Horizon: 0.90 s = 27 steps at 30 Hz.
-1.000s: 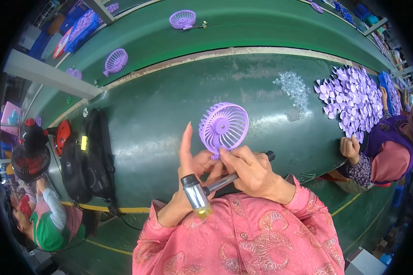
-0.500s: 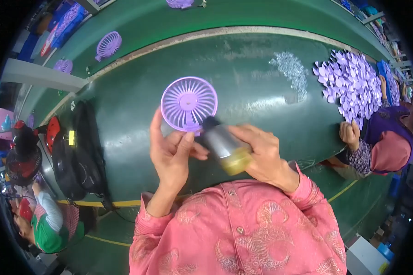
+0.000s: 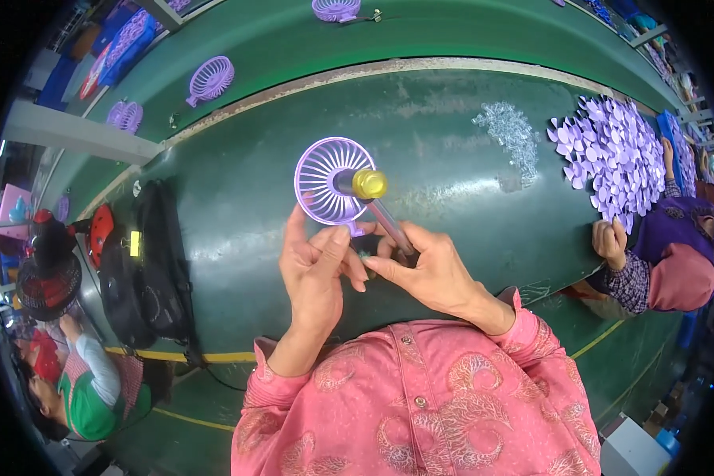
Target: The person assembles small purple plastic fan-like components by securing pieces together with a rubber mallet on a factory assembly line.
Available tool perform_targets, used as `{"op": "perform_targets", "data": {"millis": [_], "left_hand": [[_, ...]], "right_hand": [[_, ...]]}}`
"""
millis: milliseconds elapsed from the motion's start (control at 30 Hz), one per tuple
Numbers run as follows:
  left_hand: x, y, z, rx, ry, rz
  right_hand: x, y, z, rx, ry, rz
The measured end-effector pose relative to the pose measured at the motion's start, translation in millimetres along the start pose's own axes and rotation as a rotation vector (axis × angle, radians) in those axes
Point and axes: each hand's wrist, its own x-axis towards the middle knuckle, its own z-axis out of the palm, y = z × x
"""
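My left hand (image 3: 317, 274) pinches the lower tab of a round purple fan grille (image 3: 308, 197), holding it up over the green tabletop (image 3: 254, 143). Closed round the handle of a small mallet is my right hand (image 3: 438, 274). The mallet (image 3: 370, 184) has a dark head with a yellow end, which covers the grille's hub. Whether the head touches the hub I cannot tell. Both hands are close together, and the right hand's fingertips hold something small and blurred below the grille.
Small clear pieces (image 3: 512, 139) lie in a heap at the back right, beside a pile of purple fan blades (image 3: 611, 151). A co-worker's hand (image 3: 609, 242) rests near that pile. More grilles (image 3: 212, 78) lie along the green belt behind. A black bag (image 3: 151, 270) lies at left.
The mallet has swung up from beside the grille's lower edge and its head is now over the hub. The view has shifted slightly; grilles on the belt appear further right.
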Motion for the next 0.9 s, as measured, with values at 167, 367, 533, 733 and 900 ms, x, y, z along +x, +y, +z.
{"op": "perform_targets", "data": {"millis": [167,367,533,733,900], "left_hand": [[-3,-4,16,0.018,0.01,-0.021],[-5,-4,17,0.034,-0.009,0.021],[1,-9,20,0.026,-0.005,-0.023],[8,-17,44,0.117,-0.024,0.018],[6,-30,36,0.179,-0.01,0.099]], "right_hand": [[-3,9,0,-0.044,0.162,-0.137],[-8,10,11,0.064,0.162,-0.133],[-6,20,1,0.059,0.13,-0.083],[-16,2,-30,-0.278,0.282,-0.182],[-12,7,-29,-0.428,0.26,-0.236]]}}
